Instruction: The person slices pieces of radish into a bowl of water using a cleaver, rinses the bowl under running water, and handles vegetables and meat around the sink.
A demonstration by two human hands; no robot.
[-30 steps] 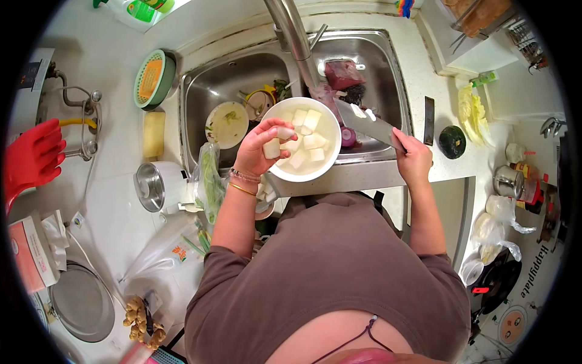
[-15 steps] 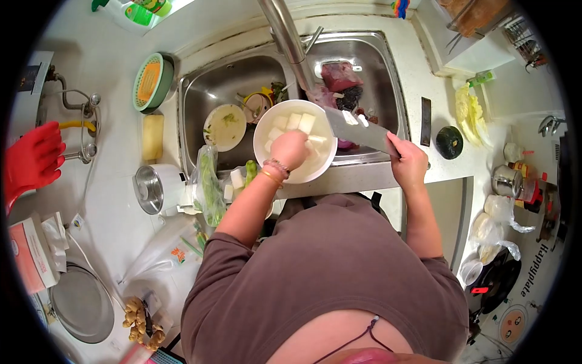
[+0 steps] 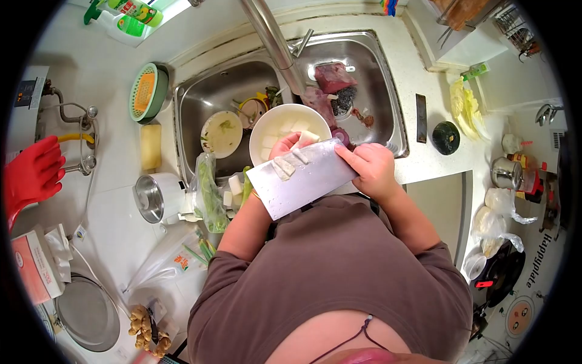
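In my right hand [image 3: 371,171] is a broad cleaver [image 3: 303,179], its flat blade tilted up in front of me with several white slivers stuck to it. Partly behind the blade, my left hand [image 3: 285,147] grips a white vegetable chunk [image 3: 308,139], which looks like radish, at the blade's upper edge. Just beyond is a white bowl [image 3: 257,130] with several pale chunks in water. The blade hides the bowl's near side and part of my left hand.
Behind the bowl is a double sink [image 3: 200,79] holding a soiled plate [image 3: 222,134] and raw meat [image 3: 333,77]. The faucet [image 3: 267,33] leans above it. Bagged greens [image 3: 209,194] and white pieces [image 3: 235,185] lie left; a dark green squash [image 3: 446,138] sits right.
The cleaver has swung from the bowl's right side to in front of me, over my left wrist. My left hand has come out of the water with a white chunk.
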